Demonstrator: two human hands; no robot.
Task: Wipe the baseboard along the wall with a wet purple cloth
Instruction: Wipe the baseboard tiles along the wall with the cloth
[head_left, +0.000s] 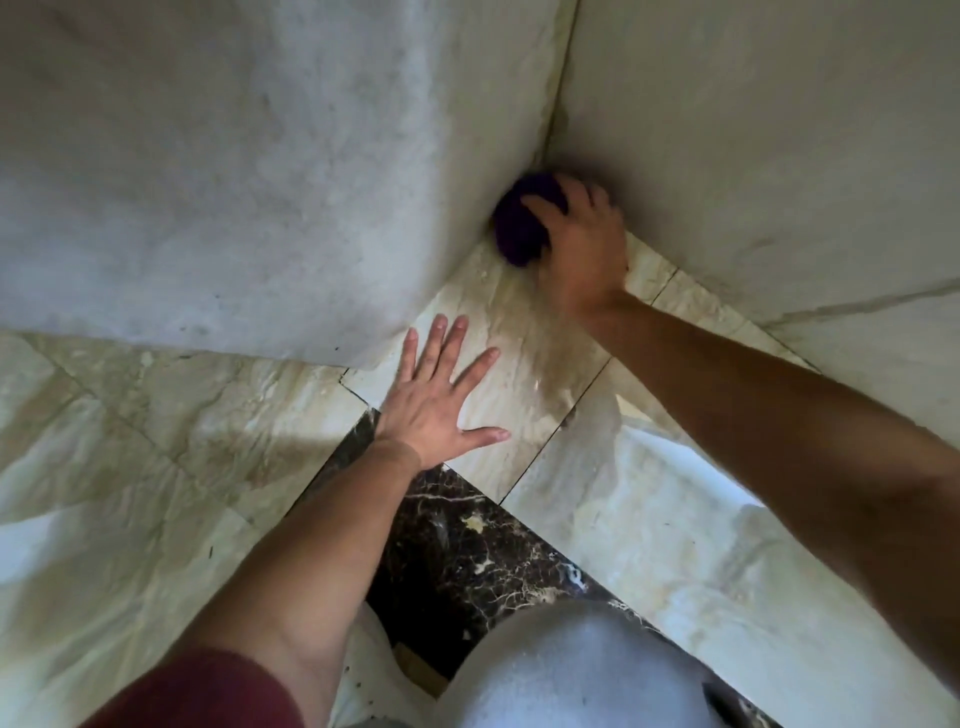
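Right of centre in the upper half of the frame, the right hand (579, 244) has its fingers (540, 202) clenched over the bunched dark purple cloth (514, 228), pressing it into the corner where two pale, grimy walls meet the glossy cream marble floor (156, 426). The baseboard (426, 296) there is hard to tell from the wall. The left hand (441, 400), near centre frame, lies flat on the floor with its fingers released and spread, holding nothing and apparently propping the body. A bent knee in light grey fabric (571, 670) fills the lower middle.

The likeliest trouble is a slip: the tile looks slick, and a wet cloth would leave it wetter under the propping palm. The wadded cloth may also skim past the tight corner seam, leaving dirt there. The right hand is blurred, so a knuckle could scrape the wall.
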